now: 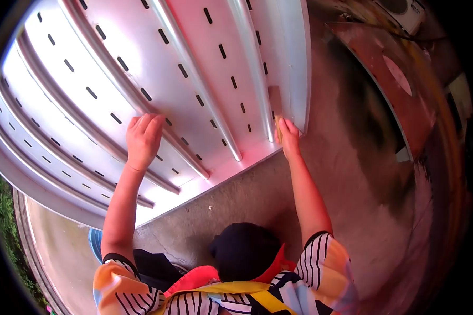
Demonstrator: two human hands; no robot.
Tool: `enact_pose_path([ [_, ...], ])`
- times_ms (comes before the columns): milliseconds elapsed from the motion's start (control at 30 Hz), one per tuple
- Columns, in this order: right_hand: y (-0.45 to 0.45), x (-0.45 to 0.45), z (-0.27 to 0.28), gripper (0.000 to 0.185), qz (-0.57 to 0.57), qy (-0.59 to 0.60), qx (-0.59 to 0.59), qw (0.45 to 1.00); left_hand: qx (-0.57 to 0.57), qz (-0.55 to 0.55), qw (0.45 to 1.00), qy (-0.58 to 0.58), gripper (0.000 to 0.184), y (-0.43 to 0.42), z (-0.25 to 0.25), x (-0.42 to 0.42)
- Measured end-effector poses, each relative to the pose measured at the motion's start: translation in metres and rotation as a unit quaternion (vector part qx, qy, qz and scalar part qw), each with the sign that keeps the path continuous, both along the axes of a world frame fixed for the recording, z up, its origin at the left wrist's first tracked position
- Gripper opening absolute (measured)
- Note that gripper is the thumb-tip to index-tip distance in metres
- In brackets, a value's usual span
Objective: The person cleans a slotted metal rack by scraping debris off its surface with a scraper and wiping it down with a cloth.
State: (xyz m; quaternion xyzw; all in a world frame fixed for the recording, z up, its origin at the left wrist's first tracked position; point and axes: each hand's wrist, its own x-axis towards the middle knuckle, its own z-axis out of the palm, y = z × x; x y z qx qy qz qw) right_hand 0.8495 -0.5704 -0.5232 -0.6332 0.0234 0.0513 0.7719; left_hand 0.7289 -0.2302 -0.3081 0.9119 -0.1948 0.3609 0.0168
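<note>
A concrete floor (347, 236) spreads beneath a broad metal panel (207, 58), which has long raised ridges and rows of dark slots. Well to its right lies a curved reddish-brown sheet (412, 113). A blue tub (94, 244) shows partly behind the left forearm. The left hand (144, 137) is at one ridge (183, 150), its grip curled; whether it has hold of anything cannot be told. The right hand (288, 135), grip closed, holds a small flat tool (275, 100) near the panel's lower right corner.
</note>
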Motion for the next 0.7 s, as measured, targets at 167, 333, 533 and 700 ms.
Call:
enact_pose_path([
  [167, -0.011, 0.001, -0.015, 0.027, 0.007, 0.015, 0.009, 1.000, 0.083, -0.022, 0.996, -0.024, 0.025, 0.005, 0.009, 0.009],
  [333, -0.023, -0.012, -0.028, 0.027, -0.005, 0.038, -0.055, 0.998, 0.104, -0.034, 0.994, -0.022, 0.024, 0.013, 0.008, 0.028],
  [533, -0.036, 0.008, -0.030, 0.022, -0.013, -0.010, -0.154, 0.988, 0.117, -0.011, 0.992, -0.048, 0.021, 0.005, 0.007, 0.045],
  [700, -0.047, -0.017, -0.013, 0.024, -0.005, 0.026, -0.067, 0.997, 0.129, 0.038, 0.986, -0.098, 0.023, -0.004, -0.003, 0.049],
])
